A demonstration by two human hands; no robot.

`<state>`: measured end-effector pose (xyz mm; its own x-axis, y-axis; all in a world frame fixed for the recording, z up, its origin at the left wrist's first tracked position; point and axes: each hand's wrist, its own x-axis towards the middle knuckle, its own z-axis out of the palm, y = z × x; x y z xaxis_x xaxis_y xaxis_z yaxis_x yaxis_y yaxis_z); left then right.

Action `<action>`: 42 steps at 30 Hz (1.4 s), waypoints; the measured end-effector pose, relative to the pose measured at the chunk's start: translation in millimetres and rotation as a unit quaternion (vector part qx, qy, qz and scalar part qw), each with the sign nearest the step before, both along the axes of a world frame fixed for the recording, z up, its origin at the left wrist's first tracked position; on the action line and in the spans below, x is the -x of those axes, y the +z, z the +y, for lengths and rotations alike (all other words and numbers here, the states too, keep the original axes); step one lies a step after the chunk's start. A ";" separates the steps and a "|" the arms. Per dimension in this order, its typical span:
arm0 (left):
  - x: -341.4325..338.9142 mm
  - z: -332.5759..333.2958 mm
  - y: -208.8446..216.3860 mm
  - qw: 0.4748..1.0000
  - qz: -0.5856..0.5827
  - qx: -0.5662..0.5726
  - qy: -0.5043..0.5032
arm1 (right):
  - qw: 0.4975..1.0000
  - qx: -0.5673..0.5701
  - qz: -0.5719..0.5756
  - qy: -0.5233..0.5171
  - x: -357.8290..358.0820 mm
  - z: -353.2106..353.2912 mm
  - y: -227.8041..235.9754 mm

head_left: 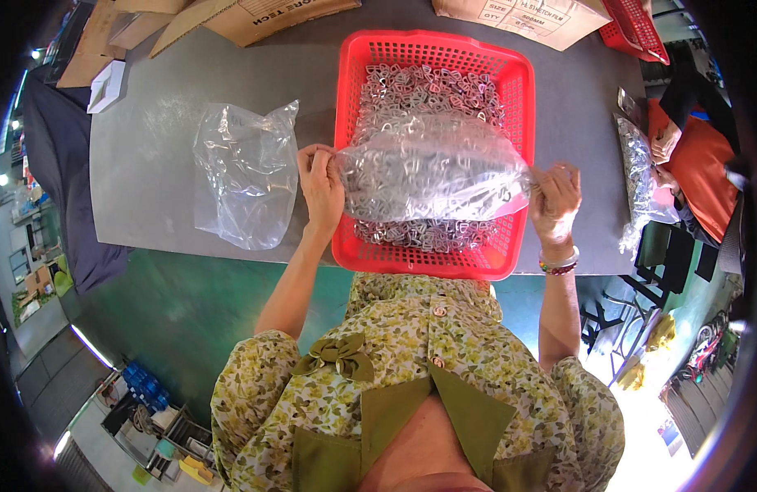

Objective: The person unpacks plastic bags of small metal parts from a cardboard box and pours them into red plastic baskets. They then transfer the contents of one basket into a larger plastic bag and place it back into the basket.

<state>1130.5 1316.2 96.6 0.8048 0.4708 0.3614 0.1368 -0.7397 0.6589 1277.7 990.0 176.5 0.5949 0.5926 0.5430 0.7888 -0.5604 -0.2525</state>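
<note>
Stretching across the red plastic basket (411,266) in the head view, a clear plastic bag (444,184) lies lengthwise from side to side over small silvery metal loops (432,86). Loops show through the film, though whether they sit inside the bag or only beneath it cannot be told. The left hand (321,187), at the basket's left edge, pinches the bag's left end between thumb and bent fingers. At the basket's right edge, the right hand (556,201) grips the gathered right end, fingers curled; bracelets (559,264) circle that wrist.

The basket stands on the gray table (153,189), at the edge nearest the person. Left of the basket, well apart from its wall, a second transparent bag (246,176) lies crumpled and flat. Farther left and beyond is a small white box (107,86). Cardboard boxes (268,16) stand beyond the basket to its left, and another carton (522,18) to its right. Well to the basket's right, a co-worker's hand (667,141) is near a filled clear bag (634,172) by the table's end.
</note>
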 end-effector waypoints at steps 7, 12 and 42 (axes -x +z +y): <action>22.1 -14.1 30.0 0.977 0.100 0.179 -0.065 | 0.994 0.033 0.086 0.061 34.6 -18.0 36.1; 73.3 -38.4 21.4 0.951 0.161 0.245 -0.099 | 0.983 0.071 0.155 0.064 94.8 -33.3 29.3; -84.3 5.6 53.5 0.850 0.238 0.441 -0.159 | 0.938 -0.085 0.329 -0.071 -16.1 -42.8 45.3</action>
